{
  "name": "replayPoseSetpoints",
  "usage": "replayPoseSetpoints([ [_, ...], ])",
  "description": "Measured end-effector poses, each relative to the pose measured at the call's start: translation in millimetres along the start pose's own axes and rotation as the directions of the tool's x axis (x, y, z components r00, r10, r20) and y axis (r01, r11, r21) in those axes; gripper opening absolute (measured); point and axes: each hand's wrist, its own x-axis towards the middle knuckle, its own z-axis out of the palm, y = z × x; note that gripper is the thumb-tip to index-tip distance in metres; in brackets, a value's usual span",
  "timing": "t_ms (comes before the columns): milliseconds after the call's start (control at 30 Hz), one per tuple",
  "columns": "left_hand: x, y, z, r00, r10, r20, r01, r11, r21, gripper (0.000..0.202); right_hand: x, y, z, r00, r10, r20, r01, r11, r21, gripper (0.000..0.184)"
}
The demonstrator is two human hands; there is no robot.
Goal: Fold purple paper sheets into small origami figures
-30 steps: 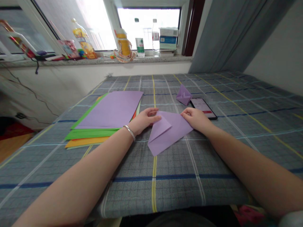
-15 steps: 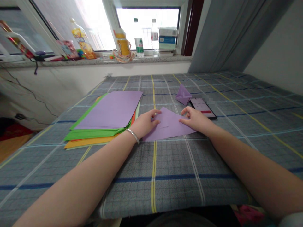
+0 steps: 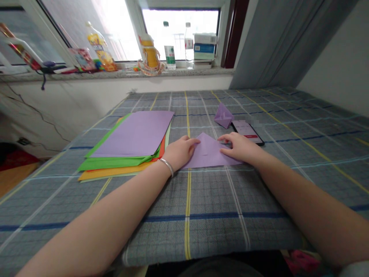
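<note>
A folded sheet of purple paper [image 3: 211,156] lies on the plaid cloth in front of me, roughly a triangle with its peak pointing away. My left hand [image 3: 181,151] grips its left slanted edge, a silver bangle around the wrist. On the opposite slanted side, my right hand [image 3: 238,147] holds the paper between thumb and curled fingers. Parts of both lower corners are hidden by the hands. Just beyond the right hand stands a small folded purple paper shape [image 3: 223,116], beside a phone [image 3: 248,132] with a lit screen.
A stack of coloured paper [image 3: 135,132], purple on top with green and orange below, lies to the left. Plaid cloth [image 3: 213,204] covers the surface. Bottles, a yellow cup [image 3: 150,54] and boxes [image 3: 204,48] line the windowsill [image 3: 184,73] at the back.
The purple paper has shifted slightly right and turned so that its lower edge lies more level. My left hand has moved right with it; the right hand has barely moved.
</note>
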Motion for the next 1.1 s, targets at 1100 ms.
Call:
replayPoseSetpoints([
  [1100, 0, -8, -15.5, 0.880, 0.474, 0.043, -0.475, 0.880, 0.013, 0.032, -16, -34, -9, 0.877, -0.465, 0.123, 0.474, 0.879, -0.056, 0.023],
])
